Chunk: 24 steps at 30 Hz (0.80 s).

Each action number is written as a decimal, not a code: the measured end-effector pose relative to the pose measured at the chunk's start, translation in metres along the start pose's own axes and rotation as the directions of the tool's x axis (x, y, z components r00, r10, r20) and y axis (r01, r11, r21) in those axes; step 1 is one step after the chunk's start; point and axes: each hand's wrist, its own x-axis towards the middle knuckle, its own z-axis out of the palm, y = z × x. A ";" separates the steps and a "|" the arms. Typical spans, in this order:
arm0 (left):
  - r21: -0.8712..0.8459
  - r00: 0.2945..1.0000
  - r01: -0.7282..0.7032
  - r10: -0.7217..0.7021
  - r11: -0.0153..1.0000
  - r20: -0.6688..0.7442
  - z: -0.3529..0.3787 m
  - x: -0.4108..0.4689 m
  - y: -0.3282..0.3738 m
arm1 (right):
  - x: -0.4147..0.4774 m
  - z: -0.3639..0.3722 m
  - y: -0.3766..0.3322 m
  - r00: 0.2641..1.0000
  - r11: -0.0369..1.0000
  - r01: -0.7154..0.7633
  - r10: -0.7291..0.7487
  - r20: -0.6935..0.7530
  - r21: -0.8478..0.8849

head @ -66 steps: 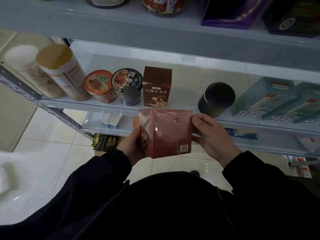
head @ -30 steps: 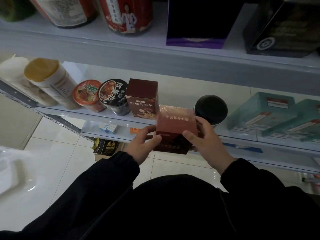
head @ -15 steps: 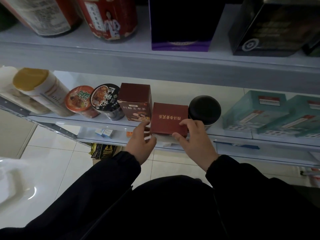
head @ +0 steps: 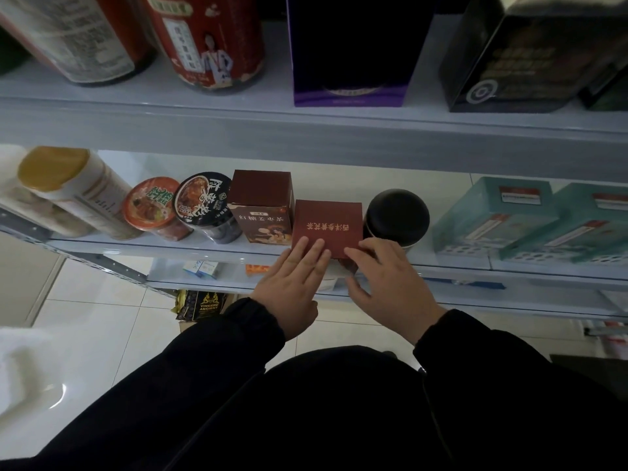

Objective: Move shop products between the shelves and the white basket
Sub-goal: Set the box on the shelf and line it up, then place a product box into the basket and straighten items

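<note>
The red box (head: 328,226) is being pressed upright onto the middle shelf (head: 170,248), between the taller brown box (head: 261,205) and the black jar (head: 396,215). The left hand (head: 289,287) is being held flat, its fingers (head: 311,254) straight against the box front. The right hand (head: 390,280) is being laid, lightly bent, on the lower corner, and nothing is being gripped. This placement is being judged nearly done, with only the letting go left. The white basket (head: 27,385) is being shown only partly, so what remains cannot be told.
</note>
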 end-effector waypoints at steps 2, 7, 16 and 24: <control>0.001 0.998 0.022 -0.022 1.000 0.060 -0.003 0.002 -0.001 | -0.002 0.001 -0.001 0.999 0.998 0.026 -0.025 0.020 -0.057; -0.010 0.994 -0.009 0.008 1.000 -0.106 -0.005 0.003 -0.001 | 0.002 -0.003 -0.006 0.998 0.990 0.000 0.009 0.065 -0.142; 0.065 0.998 0.033 -0.029 0.997 -0.062 0.003 0.011 -0.002 | 0.004 0.000 -0.019 0.978 0.957 -0.084 0.133 0.163 -0.277; 0.053 0.998 0.050 -0.052 0.997 0.032 -0.003 0.024 -0.004 | 0.013 -0.013 -0.031 0.957 0.947 -0.127 0.195 0.214 -0.294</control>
